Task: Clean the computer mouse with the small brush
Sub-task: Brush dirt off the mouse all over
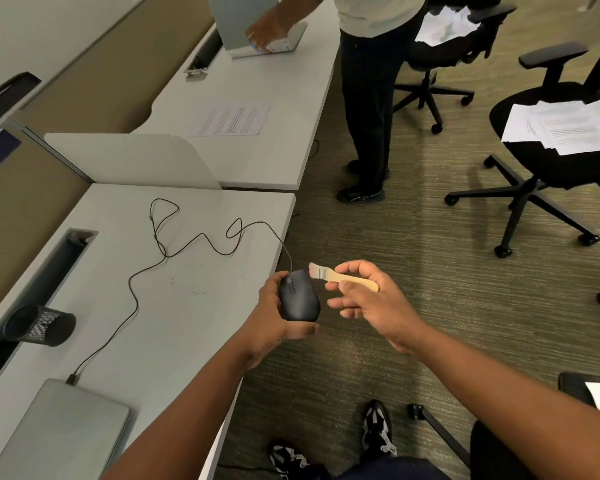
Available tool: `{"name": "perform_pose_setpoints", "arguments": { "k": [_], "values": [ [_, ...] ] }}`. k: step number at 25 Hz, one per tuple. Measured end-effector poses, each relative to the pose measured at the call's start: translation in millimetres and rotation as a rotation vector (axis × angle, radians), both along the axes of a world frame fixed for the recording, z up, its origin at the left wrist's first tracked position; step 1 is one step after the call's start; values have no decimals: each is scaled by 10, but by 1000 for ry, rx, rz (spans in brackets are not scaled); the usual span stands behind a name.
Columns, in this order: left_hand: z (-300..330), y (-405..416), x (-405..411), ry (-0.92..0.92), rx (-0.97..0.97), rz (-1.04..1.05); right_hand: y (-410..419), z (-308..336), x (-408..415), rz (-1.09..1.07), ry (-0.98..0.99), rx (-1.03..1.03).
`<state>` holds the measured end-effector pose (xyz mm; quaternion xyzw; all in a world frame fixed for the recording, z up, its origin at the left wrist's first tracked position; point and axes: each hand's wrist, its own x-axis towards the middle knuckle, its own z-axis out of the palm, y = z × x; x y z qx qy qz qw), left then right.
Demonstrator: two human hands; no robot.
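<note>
The mouse [299, 296] is held up off the bench [174, 306] edge, left hand [274, 320] fingers wrapped round it. The small brush [340, 278] is pinched in the right hand [368, 299], bristles touching the front. Probably best swept lightly toward the wheel groove, cord [187, 244] kept slack.
</note>
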<state>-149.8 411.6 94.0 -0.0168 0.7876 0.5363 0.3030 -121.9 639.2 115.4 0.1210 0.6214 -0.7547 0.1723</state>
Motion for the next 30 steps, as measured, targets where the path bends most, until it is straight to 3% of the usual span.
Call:
{"name": "perform_pose_setpoints", "arguments": {
  "k": [7, 20, 26, 30],
  "values": [
    [14, -42, 10, -40, 127, -4, 150, 50, -165, 136, 153, 176],
    [-69, -115, -76, -44, 132, 62, 541, 122, -297, 471, 100, 86],
    [-37, -71, -106, -50, 153, 13, 442, 81, -379, 136, 140, 103],
    [11, 2, -111, -40, 143, -34, 289, 2, -441, 51, 146, 115]
  ]
}}
